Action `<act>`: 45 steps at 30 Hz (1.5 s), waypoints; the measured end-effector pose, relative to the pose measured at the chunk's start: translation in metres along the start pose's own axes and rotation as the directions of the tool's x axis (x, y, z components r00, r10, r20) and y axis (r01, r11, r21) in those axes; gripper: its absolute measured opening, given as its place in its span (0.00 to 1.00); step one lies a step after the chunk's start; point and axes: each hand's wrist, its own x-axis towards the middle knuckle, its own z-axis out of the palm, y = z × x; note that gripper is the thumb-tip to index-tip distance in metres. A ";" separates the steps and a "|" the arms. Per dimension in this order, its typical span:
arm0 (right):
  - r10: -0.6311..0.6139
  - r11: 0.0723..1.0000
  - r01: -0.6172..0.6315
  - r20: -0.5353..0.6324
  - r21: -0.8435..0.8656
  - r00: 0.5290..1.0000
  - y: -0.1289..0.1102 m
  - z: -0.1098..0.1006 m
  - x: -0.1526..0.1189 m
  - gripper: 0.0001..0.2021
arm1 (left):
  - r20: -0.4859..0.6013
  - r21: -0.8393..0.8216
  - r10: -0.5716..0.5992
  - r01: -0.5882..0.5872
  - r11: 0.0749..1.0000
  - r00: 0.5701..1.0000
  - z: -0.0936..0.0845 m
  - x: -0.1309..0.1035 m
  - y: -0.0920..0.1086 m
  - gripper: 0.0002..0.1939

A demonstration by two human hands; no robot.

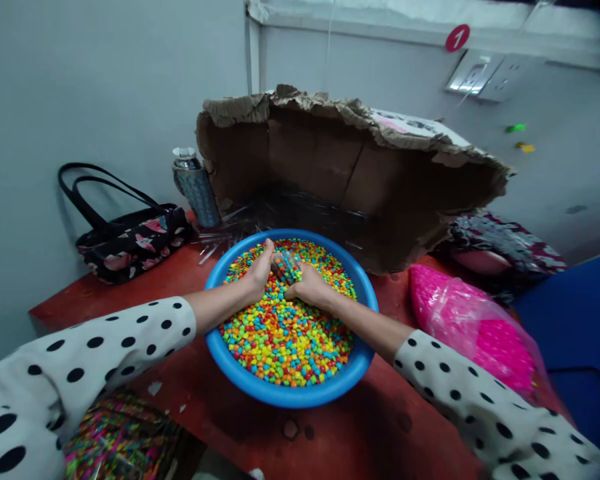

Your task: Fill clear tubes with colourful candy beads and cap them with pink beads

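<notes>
A round blue basin full of small multicoloured pieces stands on the red table. Over the pieces, near the basin's middle, both hands meet around a bundle of clear tubes that look partly filled with coloured pieces. My left hand is on the left side of the bundle, thumb up, its fingers partly hidden. My right hand closes on the bundle from the right, fingers low against the pieces.
Behind the basin lies a torn cardboard box with clear tubes inside. A flowered bag and a bottle stand left on the red table. A pink bag lies right. Filled tubes are at lower left.
</notes>
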 end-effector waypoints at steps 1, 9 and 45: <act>0.018 1.000 -0.018 -0.012 0.024 1.000 0.001 -0.001 0.001 0.20 | 0.075 -0.023 -0.013 0.015 1.000 0.997 0.001 -0.002 0.004 0.34; 0.005 0.909 0.001 -0.013 0.416 1.000 -0.008 -0.016 -0.009 0.21 | 0.308 -0.060 0.027 -0.009 0.998 0.951 0.004 -0.030 0.024 0.41; -0.126 0.669 0.131 -0.063 0.732 0.990 -0.016 -0.008 -0.047 0.30 | 0.135 -0.412 0.193 -0.122 0.903 0.972 0.029 -0.048 0.027 0.19</act>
